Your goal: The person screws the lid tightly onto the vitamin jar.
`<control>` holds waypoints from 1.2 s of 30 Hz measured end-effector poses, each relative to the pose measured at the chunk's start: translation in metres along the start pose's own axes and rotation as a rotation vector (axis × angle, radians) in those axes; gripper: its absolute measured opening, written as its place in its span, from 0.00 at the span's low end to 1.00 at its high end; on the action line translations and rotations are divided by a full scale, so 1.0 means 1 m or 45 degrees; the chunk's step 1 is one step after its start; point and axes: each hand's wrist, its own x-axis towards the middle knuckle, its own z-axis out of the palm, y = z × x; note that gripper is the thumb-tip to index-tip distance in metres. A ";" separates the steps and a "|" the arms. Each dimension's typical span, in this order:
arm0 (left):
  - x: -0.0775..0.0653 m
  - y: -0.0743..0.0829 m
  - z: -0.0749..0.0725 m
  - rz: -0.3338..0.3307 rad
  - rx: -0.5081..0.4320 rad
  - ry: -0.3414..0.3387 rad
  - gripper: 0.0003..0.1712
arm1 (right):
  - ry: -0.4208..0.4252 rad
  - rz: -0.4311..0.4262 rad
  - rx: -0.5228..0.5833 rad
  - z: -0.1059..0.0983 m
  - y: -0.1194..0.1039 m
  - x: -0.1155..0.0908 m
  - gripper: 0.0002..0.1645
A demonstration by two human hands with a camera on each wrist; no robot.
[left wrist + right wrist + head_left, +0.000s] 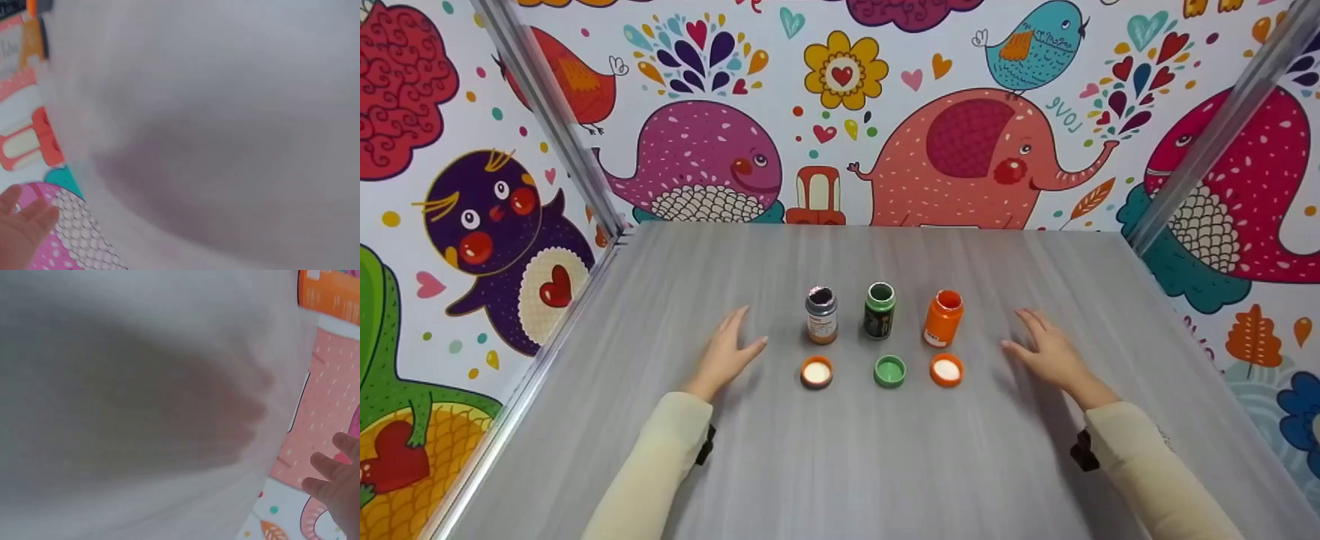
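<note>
Labels [821, 328] on three jars [879, 311] illegible

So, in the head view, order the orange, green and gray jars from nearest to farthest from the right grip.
From the right grip, in the head view:
1. Orange jar, at the right end of the row.
2. Green jar, in the middle.
3. Gray jar, at the left end.

The worktop [840, 465] looks smooth and satiny, with a wood-like grain. Mid-frame, the orange jar [942, 324] and lids [889, 371] look like smooth plastic. Metal posts [552, 112] at upper left and upper right shine dully; the sleeves [649, 457] below are matt cloth.
</note>
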 end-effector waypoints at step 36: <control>0.046 0.076 0.083 -0.126 -0.420 0.180 0.40 | 0.013 -0.083 0.130 0.033 -0.018 -0.005 0.39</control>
